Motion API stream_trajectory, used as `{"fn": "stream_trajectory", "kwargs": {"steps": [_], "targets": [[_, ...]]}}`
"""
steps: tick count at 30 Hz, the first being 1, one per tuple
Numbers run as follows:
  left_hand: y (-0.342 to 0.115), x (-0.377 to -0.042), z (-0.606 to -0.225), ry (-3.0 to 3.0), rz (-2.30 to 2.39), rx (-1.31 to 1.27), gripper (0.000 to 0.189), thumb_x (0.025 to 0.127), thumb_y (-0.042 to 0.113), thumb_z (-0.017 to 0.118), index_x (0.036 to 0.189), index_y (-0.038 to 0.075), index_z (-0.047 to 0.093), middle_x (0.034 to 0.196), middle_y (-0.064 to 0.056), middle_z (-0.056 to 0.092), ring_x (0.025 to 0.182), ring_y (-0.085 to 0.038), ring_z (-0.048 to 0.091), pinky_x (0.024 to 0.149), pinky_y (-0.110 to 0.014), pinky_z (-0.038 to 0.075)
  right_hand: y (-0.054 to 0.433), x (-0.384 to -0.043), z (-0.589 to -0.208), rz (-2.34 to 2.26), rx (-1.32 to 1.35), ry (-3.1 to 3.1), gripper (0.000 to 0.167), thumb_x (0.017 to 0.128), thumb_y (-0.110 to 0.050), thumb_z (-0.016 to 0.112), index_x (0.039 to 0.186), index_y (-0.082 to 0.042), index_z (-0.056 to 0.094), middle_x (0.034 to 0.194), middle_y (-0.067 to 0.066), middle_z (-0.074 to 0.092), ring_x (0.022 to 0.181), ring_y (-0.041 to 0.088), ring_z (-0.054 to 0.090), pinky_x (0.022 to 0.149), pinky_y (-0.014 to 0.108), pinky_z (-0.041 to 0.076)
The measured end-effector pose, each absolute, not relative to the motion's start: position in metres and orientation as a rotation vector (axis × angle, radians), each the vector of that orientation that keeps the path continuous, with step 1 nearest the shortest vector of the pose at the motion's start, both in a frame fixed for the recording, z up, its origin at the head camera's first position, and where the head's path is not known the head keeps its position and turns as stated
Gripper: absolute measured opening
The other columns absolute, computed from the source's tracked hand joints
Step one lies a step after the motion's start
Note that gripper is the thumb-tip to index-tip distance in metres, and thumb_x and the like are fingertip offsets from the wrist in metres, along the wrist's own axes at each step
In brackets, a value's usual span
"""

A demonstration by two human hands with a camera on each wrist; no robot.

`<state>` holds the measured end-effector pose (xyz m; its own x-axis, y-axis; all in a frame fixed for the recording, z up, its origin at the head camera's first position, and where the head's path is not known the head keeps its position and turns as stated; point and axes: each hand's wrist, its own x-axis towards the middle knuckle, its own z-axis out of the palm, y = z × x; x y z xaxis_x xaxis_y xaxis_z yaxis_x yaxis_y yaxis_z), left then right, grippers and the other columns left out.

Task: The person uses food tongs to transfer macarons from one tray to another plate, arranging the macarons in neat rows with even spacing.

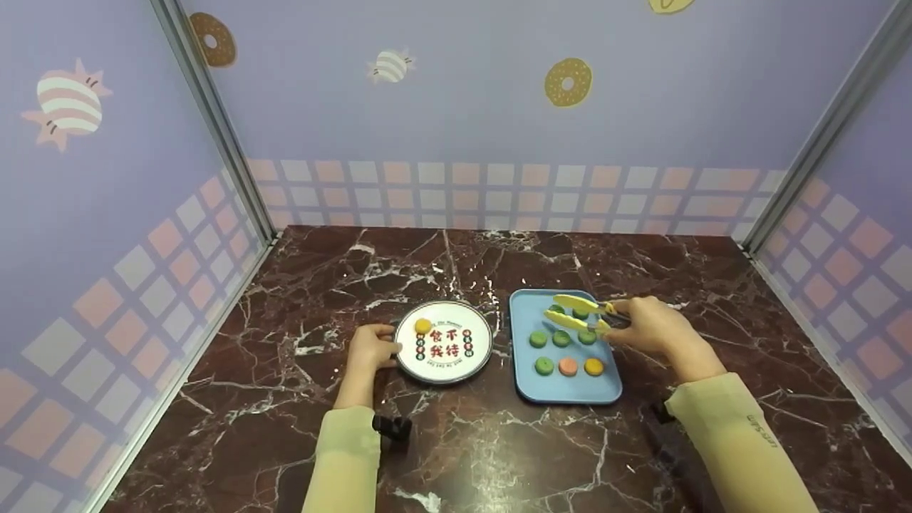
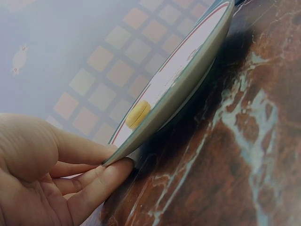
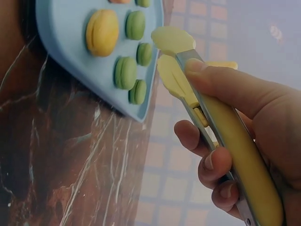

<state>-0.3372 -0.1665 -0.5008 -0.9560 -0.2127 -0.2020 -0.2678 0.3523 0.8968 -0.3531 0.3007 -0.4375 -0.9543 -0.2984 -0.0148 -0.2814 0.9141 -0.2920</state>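
Observation:
My left hand pinches the left rim of a round white plate with red lettering; in the left wrist view the thumb lies over the rim and fingers under it. One yellow macaron sits on the plate's upper left. My right hand grips yellow-tipped tongs above the far right part of a blue tray. The tongs' tips stand apart with nothing between them. On the tray lie several green macarons, a pink macaron and a yellow macaron; the tongs partly cover the back ones.
Plate and tray stand side by side on a dark red marbled table, a narrow gap between them. Purple panels with a checked lower band enclose the back and both sides.

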Motion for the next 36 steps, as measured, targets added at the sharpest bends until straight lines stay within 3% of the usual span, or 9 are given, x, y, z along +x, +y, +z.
{"fn": "stream_trajectory", "kwargs": {"steps": [14,17,22,25,36], "targets": [[-0.1671,-0.3366,-0.4998,2.546,1.692,-0.435,0.046,0.095,-0.011,0.069,0.140,-0.014,0.059,0.135,-0.035,0.062,0.107,-0.044,0.071,0.071,-0.034,0.069,0.3013,-0.3596,-0.4409,-0.408,-0.438,2.999,0.062,0.092,-0.036,0.083,0.135,0.005,0.069,0.123,0.027,0.072,0.099,0.041,0.073,0.084,0.064,0.061],[-0.1667,-0.3362,-0.4997,2.550,1.696,-0.432,0.046,0.095,-0.011,0.069,0.140,-0.014,0.059,0.135,-0.035,0.062,0.107,-0.044,0.071,0.071,-0.034,0.069,0.3009,-0.3597,-0.4400,-0.411,-0.437,2.989,0.057,0.092,-0.037,0.083,0.131,0.004,0.071,0.116,0.025,0.075,0.092,0.036,0.072,0.077,0.060,0.060],[-0.1658,-0.3359,-0.5006,2.542,1.720,-0.443,0.046,0.095,-0.011,0.070,0.139,-0.014,0.060,0.134,-0.035,0.062,0.106,-0.043,0.071,0.071,-0.034,0.069,0.3020,-0.3600,-0.4390,-0.423,-0.451,2.986,0.031,0.091,-0.035,0.083,0.104,-0.007,0.075,0.088,0.009,0.070,0.073,0.025,0.060,0.063,0.048,0.051],[-0.1655,-0.3361,-0.5011,2.538,1.722,-0.451,0.046,0.095,-0.011,0.070,0.140,-0.014,0.060,0.135,-0.035,0.062,0.107,-0.043,0.071,0.071,-0.034,0.068,0.3030,-0.3602,-0.4395,-0.432,-0.449,2.987,0.026,0.091,-0.034,0.083,0.095,-0.011,0.072,0.083,0.005,0.067,0.071,0.024,0.058,0.062,0.045,0.050],[-0.1654,-0.3366,-0.5012,2.543,1.711,-0.449,0.047,0.094,-0.011,0.071,0.140,-0.013,0.060,0.134,-0.035,0.062,0.106,-0.044,0.071,0.071,-0.034,0.068,0.3040,-0.3597,-0.4383,-0.436,-0.456,2.986,0.030,0.091,-0.034,0.083,0.103,-0.007,0.076,0.087,0.007,0.070,0.071,0.024,0.058,0.063,0.047,0.051]]}}
